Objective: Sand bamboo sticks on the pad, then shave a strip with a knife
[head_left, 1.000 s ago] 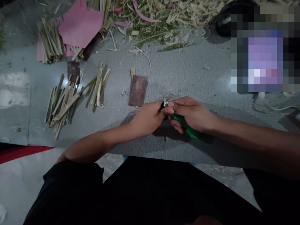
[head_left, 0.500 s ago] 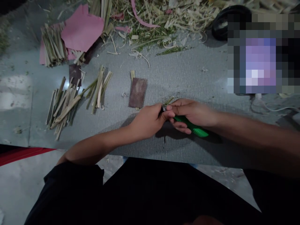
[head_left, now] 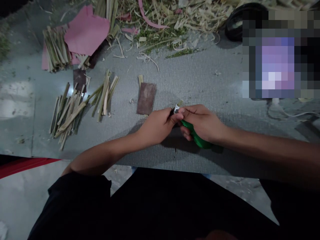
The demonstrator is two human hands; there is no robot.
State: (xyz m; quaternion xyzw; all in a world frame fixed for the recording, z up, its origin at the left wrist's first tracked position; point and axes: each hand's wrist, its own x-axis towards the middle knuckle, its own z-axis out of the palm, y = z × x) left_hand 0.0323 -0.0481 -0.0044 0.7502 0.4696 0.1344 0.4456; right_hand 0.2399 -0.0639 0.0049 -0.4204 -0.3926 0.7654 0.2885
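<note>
My right hand point(head_left: 203, 121) is closed on a green-handled cutter point(head_left: 198, 140), whose metal tip shows between my two hands. My left hand point(head_left: 160, 125) meets it at the fingertips, closed in a pinch; what it holds is mostly hidden, though something dark shows at its fingers. A small pale greenish scrap point(head_left: 180, 102) shows just beyond the metal tip. Behind my left hand a brown rectangular piece point(head_left: 146, 98) lies on the grey table point(head_left: 200, 73), over a pale strip.
Loose plant strips point(head_left: 71, 115) lie at the left, with a bundle point(head_left: 57, 50) and pink paper point(head_left: 87, 31) behind them. Curly shavings point(head_left: 200, 16) spread along the back. A black round object point(head_left: 231, 25) and a white cable point(head_left: 292, 115) are at the right.
The green handle has turned steeper and sits a little further left under my right hand. More of the metal tip shows, and the greenish scrap beyond it is less visible.
</note>
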